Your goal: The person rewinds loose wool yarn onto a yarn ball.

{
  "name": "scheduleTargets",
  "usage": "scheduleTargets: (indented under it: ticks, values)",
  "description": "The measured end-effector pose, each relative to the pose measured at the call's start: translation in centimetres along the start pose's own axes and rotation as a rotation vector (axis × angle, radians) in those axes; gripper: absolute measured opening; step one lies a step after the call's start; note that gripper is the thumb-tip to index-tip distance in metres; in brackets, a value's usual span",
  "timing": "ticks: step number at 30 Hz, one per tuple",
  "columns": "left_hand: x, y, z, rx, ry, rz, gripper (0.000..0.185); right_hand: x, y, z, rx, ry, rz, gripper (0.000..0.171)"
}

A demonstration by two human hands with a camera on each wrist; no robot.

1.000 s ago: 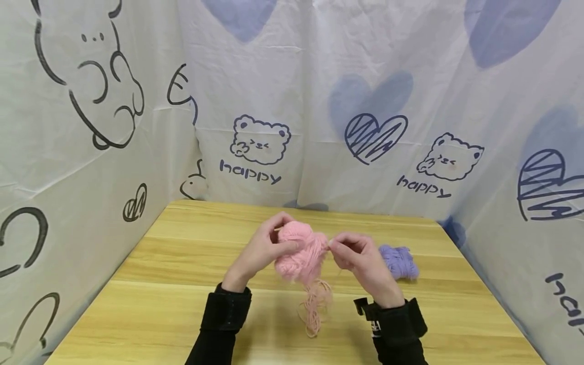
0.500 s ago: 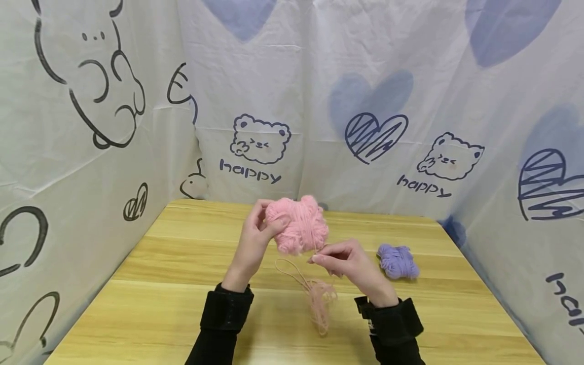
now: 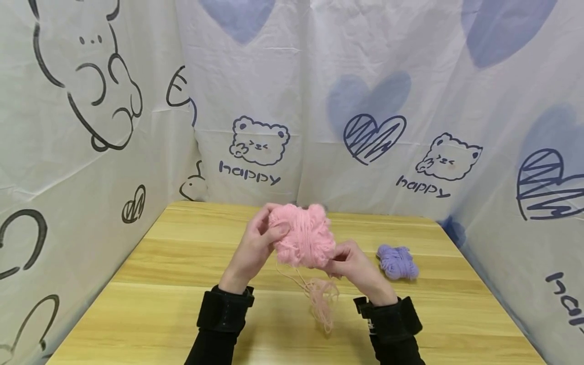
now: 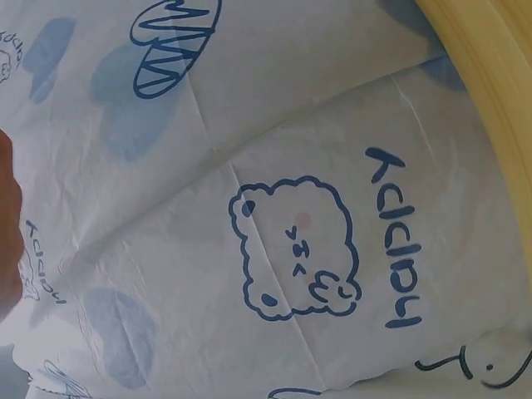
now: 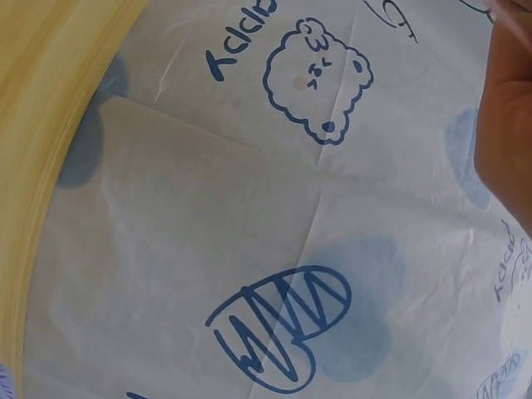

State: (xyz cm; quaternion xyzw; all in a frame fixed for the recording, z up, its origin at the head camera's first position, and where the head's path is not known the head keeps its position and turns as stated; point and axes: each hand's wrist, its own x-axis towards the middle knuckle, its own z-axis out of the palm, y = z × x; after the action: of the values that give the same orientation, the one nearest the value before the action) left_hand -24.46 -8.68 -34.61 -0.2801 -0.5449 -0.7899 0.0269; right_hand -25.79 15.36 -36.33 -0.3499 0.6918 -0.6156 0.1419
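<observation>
A pink ball of yarn (image 3: 304, 237), its middle wound with strands, is held up over the table in the head view. My left hand (image 3: 251, 243) grips its left side, thumb across the front and fingers behind. At the ball's lower right corner is my right hand (image 3: 360, 274), its fingers curled around the yarn end and the fingertips partly hidden by the ball. Loose pink strands (image 3: 323, 299) hang in a tangle below. Each wrist view catches only an edge of its hand, the left one (image 4: 8, 224) and the right one (image 5: 507, 125).
A purple bundle of yarn (image 3: 398, 262) lies on the wooden table (image 3: 182, 314) to the right of my right hand. White curtains (image 3: 310, 101) with hearts and bear drawings enclose the table at the back and both sides.
The yarn ball was raised and turned so its wound face shows, then lowered slightly. My right hand moved from the ball's right side to its lower right corner, where its fingertips are now covered.
</observation>
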Motion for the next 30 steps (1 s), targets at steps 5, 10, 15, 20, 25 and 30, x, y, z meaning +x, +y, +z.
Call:
scheduleTargets:
  ticks: [5, 10, 15, 20, 25, 30]
  values:
    - [-0.4, 0.2, -0.2, 0.031, -0.154, -0.036, 0.032, -0.4, -0.2, -0.3, -0.05, -0.066, 0.035, 0.017]
    - [-0.6, 0.3, -0.2, 0.134, -0.3, -0.125, 0.033, -0.4, -0.4, -0.5, -0.08, -0.114, 0.057, 0.009]
    - [-0.6, 0.0, -0.2, 0.232, -0.377, -0.141, 0.032, -0.2, -0.6, -0.3, -0.084, -0.033, 0.053, 0.02]
    - [-0.4, -0.3, -0.5, 0.368, -0.316, -0.155, 0.027, -0.3, -1.0, -0.1, -0.037, 0.115, 0.044, 0.026]
    - [-0.1, -0.7, -0.5, 0.483, -0.143, -0.161, 0.025, -0.3, -1.2, 0.2, 0.001, 0.168, -0.011, 0.021]
    - [0.2, -0.9, -0.3, 0.493, 0.078, -0.113, 0.027, -0.1, -1.1, 0.7, -0.037, 0.169, -0.029, 0.022]
